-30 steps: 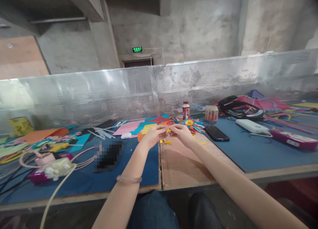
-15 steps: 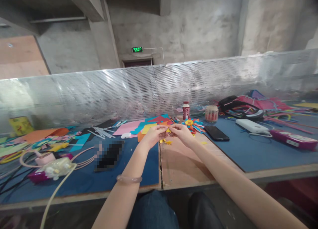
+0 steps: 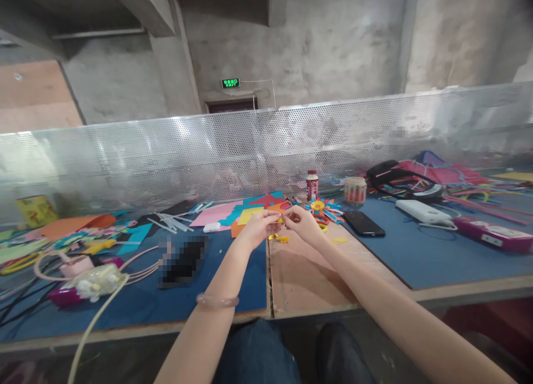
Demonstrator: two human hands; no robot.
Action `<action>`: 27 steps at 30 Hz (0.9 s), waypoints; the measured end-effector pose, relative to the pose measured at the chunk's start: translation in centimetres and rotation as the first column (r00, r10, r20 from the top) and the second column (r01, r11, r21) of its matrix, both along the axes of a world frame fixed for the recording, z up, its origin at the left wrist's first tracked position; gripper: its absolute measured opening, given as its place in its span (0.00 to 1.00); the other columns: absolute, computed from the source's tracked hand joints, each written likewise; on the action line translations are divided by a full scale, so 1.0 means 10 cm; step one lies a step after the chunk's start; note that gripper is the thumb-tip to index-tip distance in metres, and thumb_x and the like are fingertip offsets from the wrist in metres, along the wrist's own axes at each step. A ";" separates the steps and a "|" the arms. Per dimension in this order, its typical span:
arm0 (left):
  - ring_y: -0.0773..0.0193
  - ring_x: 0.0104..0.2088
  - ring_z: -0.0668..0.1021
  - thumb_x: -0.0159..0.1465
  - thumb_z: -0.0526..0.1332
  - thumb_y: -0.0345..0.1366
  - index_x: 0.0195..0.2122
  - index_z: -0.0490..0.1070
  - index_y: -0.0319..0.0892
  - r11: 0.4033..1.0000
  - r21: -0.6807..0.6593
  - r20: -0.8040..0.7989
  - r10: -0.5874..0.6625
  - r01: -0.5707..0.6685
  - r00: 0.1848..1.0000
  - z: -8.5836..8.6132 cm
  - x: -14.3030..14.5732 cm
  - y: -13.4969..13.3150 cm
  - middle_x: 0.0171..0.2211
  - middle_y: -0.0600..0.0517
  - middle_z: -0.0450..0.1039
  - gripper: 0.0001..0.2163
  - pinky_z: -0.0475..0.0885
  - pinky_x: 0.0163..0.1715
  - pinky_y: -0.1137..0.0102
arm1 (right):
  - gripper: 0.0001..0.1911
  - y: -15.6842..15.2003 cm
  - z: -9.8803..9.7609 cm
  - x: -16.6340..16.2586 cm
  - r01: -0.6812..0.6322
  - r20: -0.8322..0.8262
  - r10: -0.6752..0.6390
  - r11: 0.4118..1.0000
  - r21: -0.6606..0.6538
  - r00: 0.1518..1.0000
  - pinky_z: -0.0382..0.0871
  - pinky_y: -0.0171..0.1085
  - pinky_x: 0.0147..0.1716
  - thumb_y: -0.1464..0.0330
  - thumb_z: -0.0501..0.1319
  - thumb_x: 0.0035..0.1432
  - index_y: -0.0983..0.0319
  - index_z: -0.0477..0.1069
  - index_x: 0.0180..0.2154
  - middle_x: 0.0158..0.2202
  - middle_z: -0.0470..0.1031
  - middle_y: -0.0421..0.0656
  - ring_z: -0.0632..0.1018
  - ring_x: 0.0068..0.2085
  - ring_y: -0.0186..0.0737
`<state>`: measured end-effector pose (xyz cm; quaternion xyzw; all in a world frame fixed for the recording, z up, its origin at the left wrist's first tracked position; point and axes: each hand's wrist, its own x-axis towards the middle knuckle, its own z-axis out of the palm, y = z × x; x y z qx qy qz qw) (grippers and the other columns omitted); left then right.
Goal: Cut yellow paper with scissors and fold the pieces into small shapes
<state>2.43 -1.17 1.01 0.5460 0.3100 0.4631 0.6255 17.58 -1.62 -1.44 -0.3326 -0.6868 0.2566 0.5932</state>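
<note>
My left hand (image 3: 257, 229) and my right hand (image 3: 302, 223) meet above the middle of the workbench, fingertips pinched together on a small yellow paper piece (image 3: 281, 220). Both hands are closed in a pinch on it. Just below them a yellow paper scrap (image 3: 280, 239) lies on the bare wooden strip (image 3: 303, 273). A multicoloured paper flower (image 3: 323, 208) sits just beyond my right hand. Coloured paper sheets (image 3: 233, 212) lie behind my left hand. A clear bangle (image 3: 217, 301) is on my left wrist.
A black phone (image 3: 363, 223), a small red bottle (image 3: 312, 185) and a tape roll (image 3: 355, 190) stand to the right. A white power bank (image 3: 417, 211) and a pink box (image 3: 493, 233) lie farther right. Cables and a glue gun (image 3: 89, 281) crowd the left. A perforated metal screen (image 3: 266, 145) closes the back.
My hands have stayed together at the same spot; the right hand's fingers have turned slightly on the yellow piece. Nothing else moved.
</note>
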 end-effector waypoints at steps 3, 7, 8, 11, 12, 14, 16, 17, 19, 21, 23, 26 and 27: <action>0.67 0.28 0.76 0.50 0.64 0.27 0.33 0.69 0.35 1.000 -0.002 0.019 0.006 -0.006 1.000 -0.01 -0.01 0.02 0.29 0.48 0.73 0.09 0.71 0.33 0.71 | 0.08 0.00 0.00 -0.01 0.024 0.000 -0.024 0.999 0.028 1.000 0.64 0.35 0.28 0.63 0.58 0.47 0.61 0.68 0.28 0.26 0.69 0.40 0.70 0.27 0.34; 0.67 0.28 0.76 0.50 0.64 0.26 0.33 0.69 0.35 1.000 0.001 0.047 -0.001 0.001 0.999 -0.01 -0.01 0.02 0.28 0.49 0.72 0.09 0.71 0.35 0.69 | 0.07 -0.02 0.00 0.00 0.044 0.025 -0.045 0.997 0.057 0.999 0.63 0.35 0.29 0.64 0.56 0.49 0.60 0.68 0.29 0.27 0.69 0.40 0.69 0.27 0.34; 0.67 0.28 0.76 0.50 0.64 0.26 0.33 0.69 0.35 1.000 0.002 0.052 0.000 0.000 0.999 -0.01 -0.01 0.02 0.28 0.49 0.72 0.09 0.71 0.36 0.68 | 0.06 -0.02 0.00 0.00 0.048 0.032 -0.050 0.997 0.067 0.998 0.63 0.35 0.29 0.64 0.56 0.49 0.60 0.68 0.29 0.27 0.69 0.41 0.69 0.27 0.35; 0.69 0.26 0.75 0.50 0.64 0.26 0.32 0.69 0.35 1.000 0.007 0.060 0.026 -0.027 0.998 0.00 0.00 0.01 0.26 0.51 0.71 0.09 0.71 0.35 0.68 | 0.07 -0.04 0.01 0.00 0.055 0.050 -0.060 0.994 0.091 0.997 0.63 0.35 0.29 0.65 0.55 0.51 0.60 0.69 0.29 0.28 0.69 0.41 0.69 0.28 0.35; 0.69 0.26 0.75 0.49 0.64 0.27 0.32 0.69 0.35 0.999 0.011 0.058 0.037 -0.038 0.998 0.01 0.00 0.00 0.26 0.51 0.71 0.09 0.71 0.34 0.69 | 0.07 -0.04 0.02 0.00 0.057 0.057 -0.063 0.994 0.096 0.996 0.63 0.35 0.29 0.64 0.55 0.51 0.60 0.69 0.29 0.28 0.69 0.42 0.69 0.28 0.35; 0.69 0.26 0.75 0.49 0.65 0.27 0.32 0.69 0.35 0.999 0.020 0.051 0.049 -0.050 0.997 0.02 0.00 -0.01 0.25 0.52 0.70 0.09 0.71 0.33 0.70 | 0.07 -0.05 0.02 0.00 0.067 0.066 -0.074 0.992 0.105 0.995 0.63 0.35 0.29 0.64 0.55 0.51 0.60 0.69 0.29 0.28 0.70 0.41 0.69 0.28 0.35; 0.70 0.25 0.74 0.49 0.65 0.28 0.31 0.69 0.35 0.998 0.026 0.043 0.050 -0.051 0.998 0.03 0.01 -0.01 0.24 0.52 0.70 0.09 0.70 0.32 0.71 | 0.08 -0.06 0.03 -0.01 0.082 0.074 -0.090 0.990 0.114 0.993 0.63 0.34 0.28 0.64 0.55 0.51 0.60 0.68 0.29 0.27 0.70 0.41 0.70 0.28 0.35; 0.70 0.25 0.74 0.49 0.65 0.29 0.31 0.69 0.35 0.998 0.026 0.041 0.050 -0.051 0.998 0.03 0.01 -0.01 0.23 0.52 0.69 0.09 0.70 0.32 0.71 | 0.08 -0.06 0.03 -0.01 0.088 0.082 -0.098 0.989 0.117 0.992 0.63 0.34 0.28 0.64 0.55 0.52 0.61 0.68 0.30 0.27 0.70 0.41 0.70 0.28 0.35; 0.71 0.25 0.74 0.49 0.65 0.29 0.31 0.69 0.35 0.998 0.026 0.040 0.049 -0.050 0.998 0.03 0.01 -0.01 0.23 0.53 0.69 0.09 0.70 0.33 0.70 | 0.08 -0.06 0.03 -0.01 0.098 0.099 -0.111 0.987 0.124 0.989 0.64 0.34 0.28 0.64 0.54 0.52 0.61 0.68 0.30 0.27 0.70 0.41 0.70 0.28 0.34; 0.71 0.25 0.73 0.49 0.65 0.29 0.32 0.69 0.35 0.998 0.031 0.044 0.048 -0.050 0.998 0.02 0.01 0.00 0.24 0.53 0.70 0.09 0.70 0.33 0.70 | 0.08 -0.05 0.03 -0.01 0.109 0.110 -0.124 0.986 0.130 0.986 0.64 0.33 0.28 0.64 0.54 0.53 0.61 0.68 0.31 0.28 0.71 0.41 0.70 0.28 0.34; 0.71 0.25 0.73 0.49 0.65 0.30 0.32 0.69 0.35 0.998 0.045 0.048 0.041 -0.043 0.998 0.01 0.01 0.02 0.24 0.52 0.70 0.09 0.70 0.34 0.69 | 0.08 -0.05 0.03 -0.01 0.118 0.112 -0.133 0.984 0.130 0.985 0.64 0.33 0.28 0.65 0.54 0.53 0.62 0.68 0.31 0.28 0.71 0.41 0.70 0.27 0.33; 0.71 0.25 0.73 0.49 0.65 0.30 0.32 0.70 0.35 0.998 0.057 0.048 0.032 -0.035 0.998 0.01 0.01 0.02 0.24 0.52 0.70 0.09 0.70 0.34 0.69 | 0.08 -0.05 0.02 -0.01 0.120 0.108 -0.134 0.984 0.128 0.985 0.64 0.33 0.28 0.65 0.54 0.52 0.62 0.68 0.31 0.28 0.71 0.41 0.70 0.28 0.33; 0.71 0.25 0.73 0.49 0.65 0.30 0.32 0.70 0.35 0.998 0.056 0.046 0.033 -0.036 0.998 0.01 0.00 0.02 0.25 0.52 0.70 0.09 0.69 0.34 0.69 | 0.08 -0.04 0.02 -0.01 0.119 0.107 -0.133 0.984 0.129 0.985 0.64 0.33 0.28 0.65 0.54 0.52 0.62 0.68 0.31 0.28 0.71 0.41 0.70 0.28 0.33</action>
